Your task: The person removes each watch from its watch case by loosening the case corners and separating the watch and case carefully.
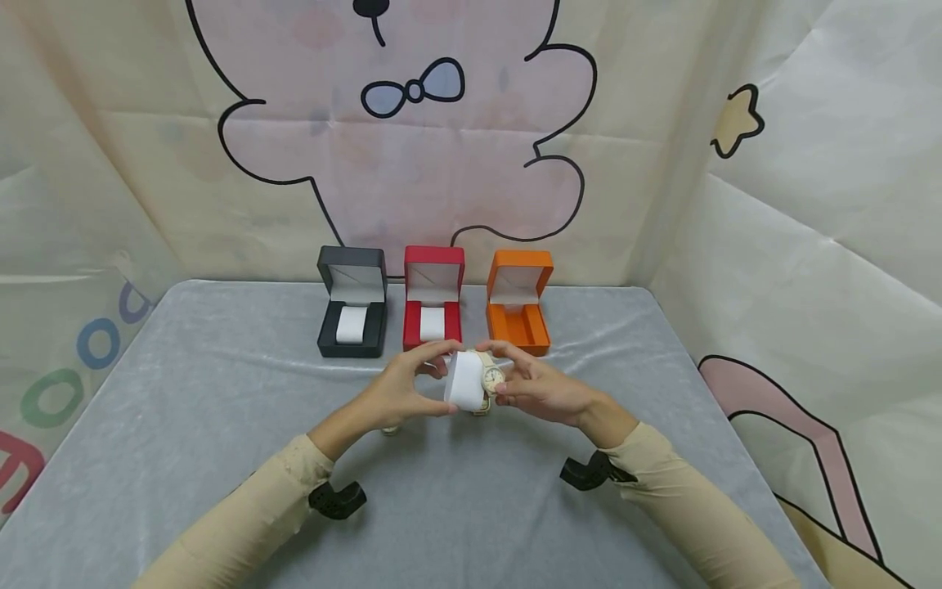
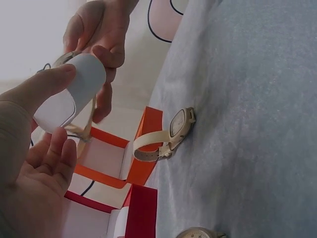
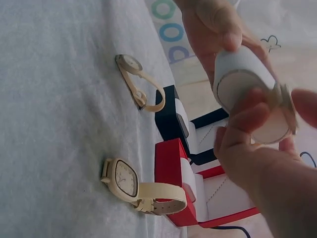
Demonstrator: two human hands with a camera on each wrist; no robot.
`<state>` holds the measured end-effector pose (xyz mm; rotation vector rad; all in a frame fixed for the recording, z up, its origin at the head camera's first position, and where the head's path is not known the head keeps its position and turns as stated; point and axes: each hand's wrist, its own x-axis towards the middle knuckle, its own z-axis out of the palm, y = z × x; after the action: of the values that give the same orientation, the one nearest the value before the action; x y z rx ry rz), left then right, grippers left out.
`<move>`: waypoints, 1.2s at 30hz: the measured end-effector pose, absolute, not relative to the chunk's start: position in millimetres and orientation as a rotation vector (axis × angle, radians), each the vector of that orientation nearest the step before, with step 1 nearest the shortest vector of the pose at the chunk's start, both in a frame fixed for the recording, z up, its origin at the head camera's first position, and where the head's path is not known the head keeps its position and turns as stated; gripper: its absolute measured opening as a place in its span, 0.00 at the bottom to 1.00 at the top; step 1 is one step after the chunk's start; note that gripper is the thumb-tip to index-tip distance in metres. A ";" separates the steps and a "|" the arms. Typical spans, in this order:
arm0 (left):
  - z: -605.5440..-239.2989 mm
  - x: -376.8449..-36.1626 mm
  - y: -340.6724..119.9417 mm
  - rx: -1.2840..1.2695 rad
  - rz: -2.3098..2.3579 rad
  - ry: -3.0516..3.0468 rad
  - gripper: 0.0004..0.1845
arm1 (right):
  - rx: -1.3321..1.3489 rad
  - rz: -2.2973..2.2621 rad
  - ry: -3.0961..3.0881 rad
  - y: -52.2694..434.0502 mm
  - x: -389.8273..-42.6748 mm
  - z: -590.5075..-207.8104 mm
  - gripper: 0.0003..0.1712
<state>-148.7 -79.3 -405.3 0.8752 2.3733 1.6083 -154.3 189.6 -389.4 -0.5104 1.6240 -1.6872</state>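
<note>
In the head view my left hand [image 1: 397,391] pinches a white watch cushion [image 1: 465,381] between thumb and fingers, above the table. My right hand [image 1: 543,391] holds a cream wristwatch [image 1: 493,378] with a round dial at the cushion's right end. From the right wrist, the looped strap [image 3: 283,106] is seen against that end, with fingers partly covering it; how far it goes round the cushion cannot be told. Below the hands lie a cream watch with a squarish dial [image 3: 124,179] and a smaller round-dial watch [image 3: 131,63], both with straps fastened in loops.
Three open watch boxes line the table's back: a black box [image 1: 353,337] and a red box [image 1: 432,323] with white cushions inside, and an orange box [image 1: 518,325] without a cushion. Grey cloth [image 1: 471,523] covers the table. Printed curtains hang behind and beside it.
</note>
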 end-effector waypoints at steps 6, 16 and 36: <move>-402.6 -147.3 -78.0 0.895 1.587 2.354 0.43 | -0.581 -1.643 1.606 194.6 -156.8 -389.4 0.34; -403.1 -149.1 -82.1 0.904 1.583 2.373 0.43 | -0.595 -1.643 1.699 199.1 -155.5 -386.3 0.38; -407.8 -152.5 -85.3 0.810 1.629 2.445 0.43 | -0.612 -1.709 2.115 221.3 -153.4 -387.8 0.39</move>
<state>-152.5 -85.3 -407.8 0.8105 2.4445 1.6292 -153.4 221.3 -387.8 -0.6122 2.1152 -1.7089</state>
